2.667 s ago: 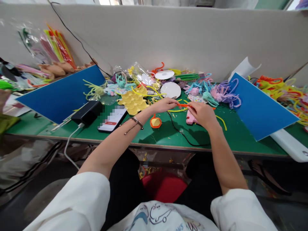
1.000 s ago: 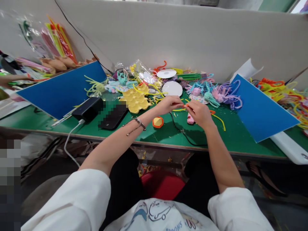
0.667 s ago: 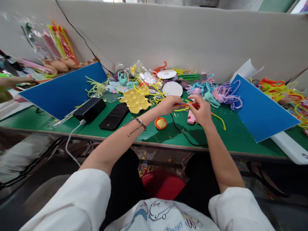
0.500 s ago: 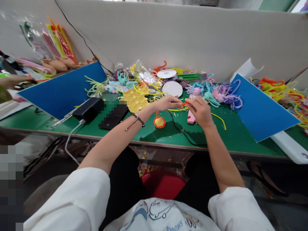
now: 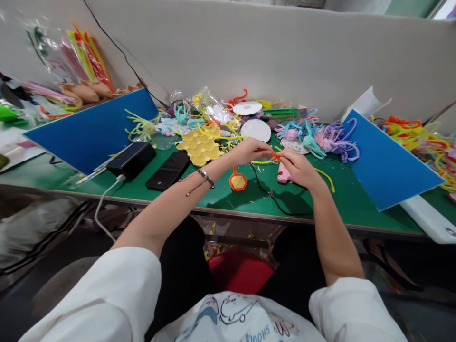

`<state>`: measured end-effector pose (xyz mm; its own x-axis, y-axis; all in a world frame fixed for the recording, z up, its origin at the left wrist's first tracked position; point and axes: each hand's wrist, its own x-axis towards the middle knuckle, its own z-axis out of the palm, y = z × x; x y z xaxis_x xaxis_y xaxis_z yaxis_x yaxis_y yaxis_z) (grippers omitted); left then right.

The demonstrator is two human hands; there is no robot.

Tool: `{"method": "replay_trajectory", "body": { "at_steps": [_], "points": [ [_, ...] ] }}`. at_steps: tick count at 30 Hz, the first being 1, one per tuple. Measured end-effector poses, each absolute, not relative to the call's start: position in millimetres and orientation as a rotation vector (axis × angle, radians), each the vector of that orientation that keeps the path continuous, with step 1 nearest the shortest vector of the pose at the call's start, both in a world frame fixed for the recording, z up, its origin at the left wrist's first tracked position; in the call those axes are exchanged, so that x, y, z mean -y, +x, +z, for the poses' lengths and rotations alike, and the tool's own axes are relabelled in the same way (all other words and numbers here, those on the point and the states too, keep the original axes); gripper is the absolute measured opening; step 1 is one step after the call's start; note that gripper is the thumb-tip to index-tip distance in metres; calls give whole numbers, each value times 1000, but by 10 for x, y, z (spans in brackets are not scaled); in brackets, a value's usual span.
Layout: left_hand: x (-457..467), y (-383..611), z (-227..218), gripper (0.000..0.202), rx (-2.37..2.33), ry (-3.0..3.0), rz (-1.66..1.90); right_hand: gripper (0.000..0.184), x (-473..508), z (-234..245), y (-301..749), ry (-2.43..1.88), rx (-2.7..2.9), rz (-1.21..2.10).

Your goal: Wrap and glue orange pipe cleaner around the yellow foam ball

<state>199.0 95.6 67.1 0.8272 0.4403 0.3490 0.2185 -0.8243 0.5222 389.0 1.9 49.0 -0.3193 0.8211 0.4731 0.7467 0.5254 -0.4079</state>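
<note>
L hand point(image 5: 253, 150) & R hand point(image 5: 298, 167) both pinch the short orange strip point(image 5: 275, 155), fingers narrow on it; btwn them its long axis runs approx. left-right, right end slightly nearer. Neither hand's closer. Orange-rimmed yellow piece point(image 5: 238, 182) is on L hand's near side, stem pointing far; hanging or resting, can't tell. Pink tool point(image 5: 283, 174) lies partly under R hand.

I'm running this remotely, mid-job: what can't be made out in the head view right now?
All in the head view:
Orange strip: its gripped parts, hidden by the fingers of the left hand and right hand.
Orange-rimmed yellow piece: the upper end of its stem, behind the left wrist; what it joins is unclear.
Pink tool: partly covered by the right hand.
White device: far end, behind the right blue board.
Shirt print: cut off by the bottom edge.
</note>
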Motion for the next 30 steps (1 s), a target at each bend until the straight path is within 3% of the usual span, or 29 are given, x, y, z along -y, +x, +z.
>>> {"method": "replay_trajectory", "body": {
  "at_steps": [5, 10, 14, 19, 22, 24, 27, 30],
  "points": [
    [-1038, 1938, 750, 30, -426, 2441, 447, 34, 4, 461, 3877, -1271, 2204, -109],
    [-1056, 1913, 740, 31, -407, 2434, 425, 31, -11, 476, 3863, -1217, 2205, -12],
    [-1001, 1950, 658, 30, -467, 2487, 555, 27, -9, 481, 3826, -1193, 2029, 131],
    [-846, 2029, 609, 20, -526, 2673, 813, 39, -86, 379, 3750, -1262, 1769, 179],
    [-776, 2071, 627, 26, -494, 2948, 907, 40, -147, 327, 3721, -1292, 1621, 194],
    [-778, 2095, 645, 26, -525, 2929, 909, 38, -156, 329, 3718, -1293, 1555, 169],
    [-846, 2103, 683, 23, -551, 2723, 824, 18, -120, 361, 3745, -1263, 1515, 66],
    [-926, 2062, 738, 29, -495, 2633, 695, 21, -81, 376, 3791, -1183, 1679, -182]
  ]
}}
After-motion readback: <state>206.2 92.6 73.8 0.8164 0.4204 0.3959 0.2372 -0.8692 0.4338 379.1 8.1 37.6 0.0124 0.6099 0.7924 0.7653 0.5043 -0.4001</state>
